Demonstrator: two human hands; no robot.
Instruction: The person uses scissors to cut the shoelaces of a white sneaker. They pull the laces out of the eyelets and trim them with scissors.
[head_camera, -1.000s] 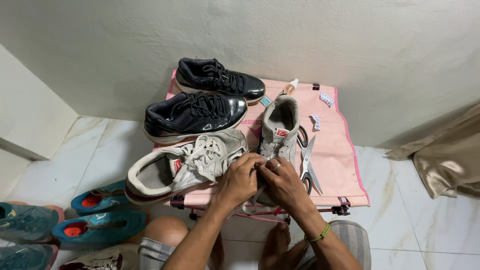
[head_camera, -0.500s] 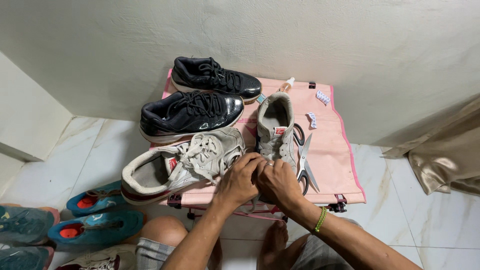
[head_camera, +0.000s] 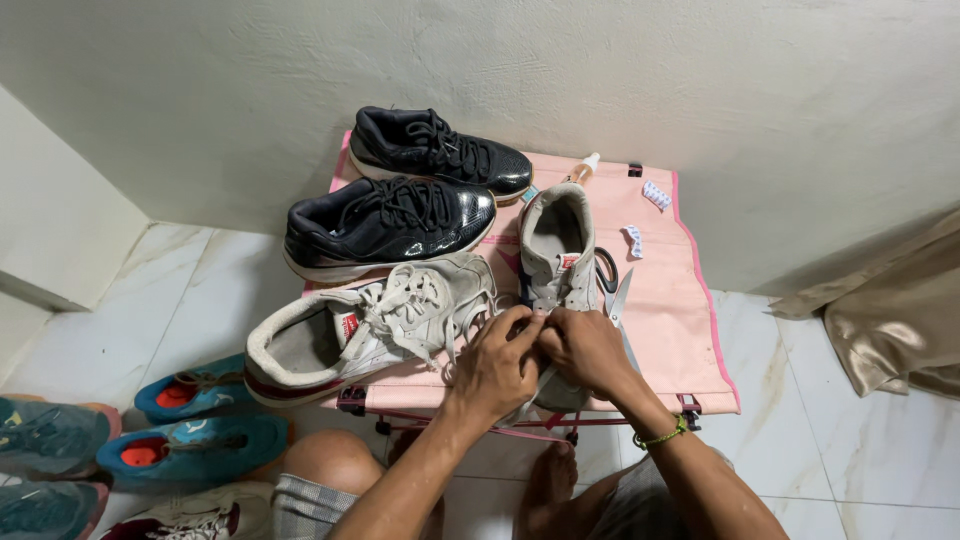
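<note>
A grey sneaker (head_camera: 556, 240) stands with its heel toward the wall on a pink folding table (head_camera: 670, 300). My left hand (head_camera: 495, 365) and my right hand (head_camera: 585, 345) meet over its front, fingers pinched on its laces. A second grey sneaker (head_camera: 360, 330) with loose white laces lies on its side just left of my left hand. Scissors (head_camera: 612, 290) rest beside the first sneaker, close to my right hand. A green band circles my right wrist.
Two black shiny sneakers (head_camera: 385, 225) (head_camera: 435, 150) sit at the table's back left. A small bottle (head_camera: 583, 167) and small white pieces (head_camera: 655, 193) lie near the wall. Blue and teal shoes (head_camera: 190, 430) line the tiled floor at left. Tan fabric (head_camera: 890, 320) is heaped at right.
Both hands stay together on the grey sneaker's laces, fingers shifting slightly. The view has drifted a little.
</note>
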